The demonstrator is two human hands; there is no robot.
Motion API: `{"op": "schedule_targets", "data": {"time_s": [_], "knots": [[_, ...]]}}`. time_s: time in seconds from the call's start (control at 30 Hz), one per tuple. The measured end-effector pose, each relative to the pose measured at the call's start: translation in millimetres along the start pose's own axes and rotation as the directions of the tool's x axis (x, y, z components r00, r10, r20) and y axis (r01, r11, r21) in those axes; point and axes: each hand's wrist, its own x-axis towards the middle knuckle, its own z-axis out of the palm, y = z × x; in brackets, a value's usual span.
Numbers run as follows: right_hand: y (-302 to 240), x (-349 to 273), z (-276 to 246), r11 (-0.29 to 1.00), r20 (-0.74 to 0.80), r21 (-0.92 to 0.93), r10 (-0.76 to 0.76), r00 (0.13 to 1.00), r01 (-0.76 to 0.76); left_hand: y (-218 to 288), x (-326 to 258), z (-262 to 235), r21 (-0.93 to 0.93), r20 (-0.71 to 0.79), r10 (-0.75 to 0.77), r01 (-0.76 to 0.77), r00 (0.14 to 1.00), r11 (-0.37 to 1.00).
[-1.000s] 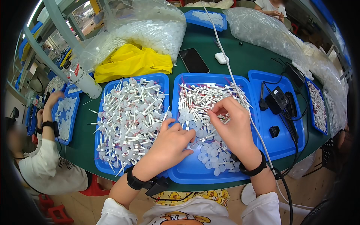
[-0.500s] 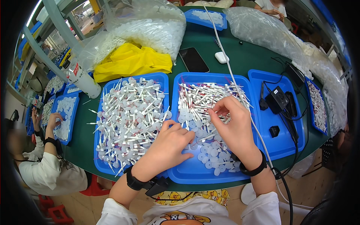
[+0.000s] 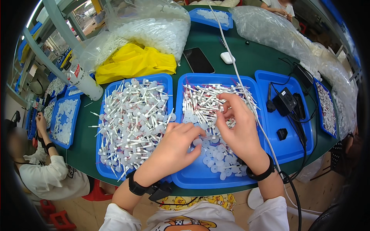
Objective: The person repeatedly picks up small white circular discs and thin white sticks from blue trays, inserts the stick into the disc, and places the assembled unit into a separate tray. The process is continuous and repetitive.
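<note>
My left hand (image 3: 175,145) is over the left part of the middle blue tray (image 3: 208,184), its fingers and thumb curled around a small translucent disc (image 3: 197,141). My right hand (image 3: 243,129) hovers above thin white sticks with reddish ends (image 3: 196,98) heaped in that tray's far half. Its thumb and fingers are drawn together; whatever they hold is too small to make out. Loose translucent discs (image 3: 219,156) lie in the tray's near half, below the right hand. The left blue tray (image 3: 170,82) is heaped with white sticks that have discs on them (image 3: 133,123).
A right-hand tray (image 3: 293,152) holds a black adapter (image 3: 285,102) and cables. A white cable (image 3: 231,52) crosses the middle tray. Beyond are a phone (image 3: 198,60), a white case (image 3: 227,58), a yellow bag (image 3: 137,63) and a bottle (image 3: 86,81). A co-worker (image 3: 50,173) sits at left.
My left hand has shifted slightly right and up, and a disc now shows at its fingertips. My right hand's index finger has lifted. The co-worker's hand has left the tray of discs.
</note>
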Motion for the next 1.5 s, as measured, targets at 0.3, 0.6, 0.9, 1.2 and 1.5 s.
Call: {"op": "schedule_targets", "data": {"time_s": [0.3,0.6,0.9,1.2,1.5], "knots": [[0.9,-1.9,0.7,0.999,0.04,0.044,-0.002,0.999,0.0,-1.7,2.5,1.2,-0.089,-0.093,-0.047,0.038,0.995,0.995],[-3.6,-2.3,-1.6,0.998,0.06,0.054,0.018,0.998,-0.021,4.4,3.9,-1.4,-0.414,-0.173,-0.172,0.087,0.97,0.906],[-11.9,-1.1,-7.6,0.989,0.134,-0.021,-0.144,0.98,0.148,-2.5,3.4,3.0,-0.753,-0.147,-0.338,0.117,0.929,0.648],[-10.2,-1.9,-4.2,0.966,0.117,-0.109,-0.221,0.968,0.234,-2.1,5.1,-1.8,-0.778,-0.176,-0.332,0.076,0.927,0.623],[-4.5,-3.0,-1.0,0.96,0.116,-0.121,-0.238,0.964,0.252,-1.9,4.5,-1.8,-0.773,-0.194,-0.307,0.048,0.932,0.632]]}}
